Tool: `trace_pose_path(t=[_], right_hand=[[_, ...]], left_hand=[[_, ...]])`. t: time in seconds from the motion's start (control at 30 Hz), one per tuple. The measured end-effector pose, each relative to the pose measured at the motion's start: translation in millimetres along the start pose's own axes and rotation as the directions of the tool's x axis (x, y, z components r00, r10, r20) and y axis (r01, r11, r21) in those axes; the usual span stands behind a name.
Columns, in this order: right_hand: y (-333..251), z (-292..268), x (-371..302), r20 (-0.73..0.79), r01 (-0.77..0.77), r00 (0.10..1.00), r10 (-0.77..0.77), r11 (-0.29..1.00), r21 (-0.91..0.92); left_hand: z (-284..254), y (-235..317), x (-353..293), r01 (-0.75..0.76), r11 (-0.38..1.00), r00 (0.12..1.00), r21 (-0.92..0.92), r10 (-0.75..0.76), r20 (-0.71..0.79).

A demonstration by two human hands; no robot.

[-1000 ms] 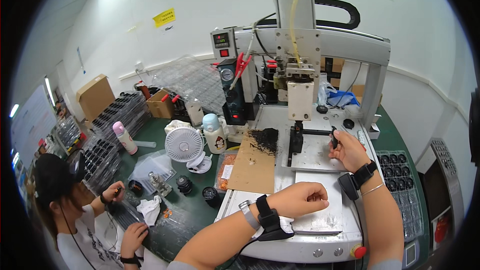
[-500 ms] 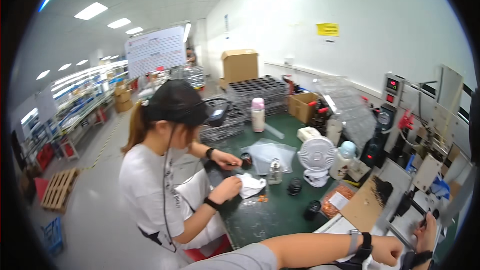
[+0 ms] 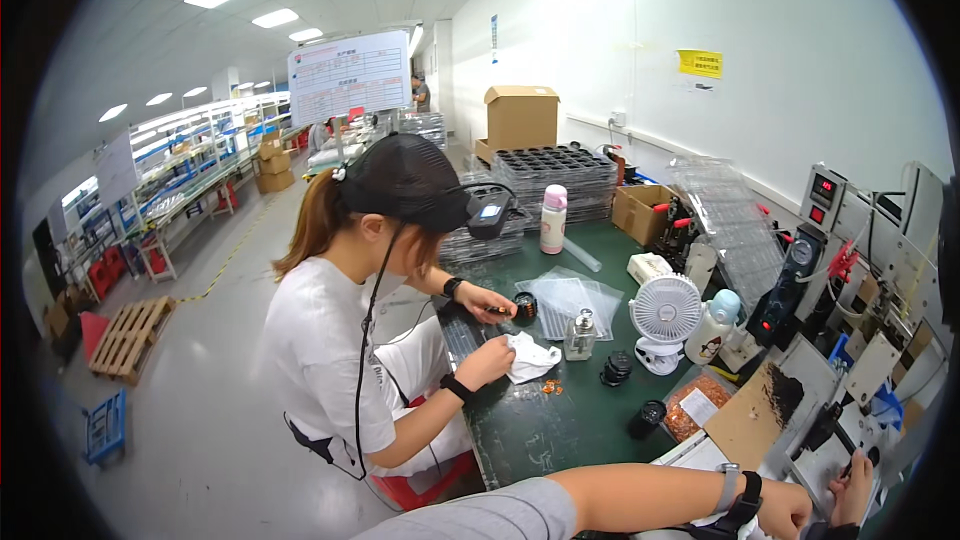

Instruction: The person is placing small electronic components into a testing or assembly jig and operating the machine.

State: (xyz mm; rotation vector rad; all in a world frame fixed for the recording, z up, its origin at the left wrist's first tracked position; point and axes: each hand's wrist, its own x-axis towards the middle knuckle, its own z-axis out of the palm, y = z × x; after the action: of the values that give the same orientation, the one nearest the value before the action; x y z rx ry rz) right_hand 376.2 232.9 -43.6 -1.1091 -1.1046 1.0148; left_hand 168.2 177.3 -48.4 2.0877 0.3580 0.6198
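My left forearm, with a grey band and a black strap at the wrist, reaches across the lower right. My left hand (image 3: 786, 512) is curled closed near the picture's lower edge; its fingertips and anything in them are hidden. Just right of it, my right hand (image 3: 852, 490) has its fingers closed at a small dark piece too unclear to name. A round black knob (image 3: 873, 455) is beside those fingertips. Both hands are at a bench machine (image 3: 868, 370) with metal plates. Left of them lies a brown board (image 3: 745, 420) with a heap of black bits.
A seated co-worker (image 3: 335, 340) holds a white cloth (image 3: 530, 358) at the green table (image 3: 520, 445). Around stand a glass bottle (image 3: 579, 338), black ring-shaped parts (image 3: 617, 368), a white fan (image 3: 666, 310), a bag of orange pieces (image 3: 697, 405) and stacked trays (image 3: 560, 185).
My view has swung left, so the surroundings sit farther right in the picture. My hands stay close together at the machine. The co-worker still holds the cloth.
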Motion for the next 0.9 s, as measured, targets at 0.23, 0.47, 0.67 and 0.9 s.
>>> trace_pose_path(t=[0.23,0.47,0.67,0.9], right_hand=[[-53,37,-44,0.018,-0.147,0.988,0.153,0.970,-0.193],[7,-32,3,0.131,0.037,0.991,-0.023,0.994,-0.105],[-64,46,-60,0.239,0.013,0.967,0.089,0.919,-0.394],[-98,57,-82,0.455,-0.041,0.814,0.361,0.818,-0.574]], left_hand=[[0,0,-3,-0.013,0.998,1.000,0.056,0.013,0.004],[-4,31,2,-0.244,0.950,0.849,-0.197,0.111,-0.516],[-51,14,-19,-0.261,0.965,0.475,-0.027,0.104,-0.874],[-70,15,-28,0.049,0.999,0.511,0.009,-0.018,-0.859]])
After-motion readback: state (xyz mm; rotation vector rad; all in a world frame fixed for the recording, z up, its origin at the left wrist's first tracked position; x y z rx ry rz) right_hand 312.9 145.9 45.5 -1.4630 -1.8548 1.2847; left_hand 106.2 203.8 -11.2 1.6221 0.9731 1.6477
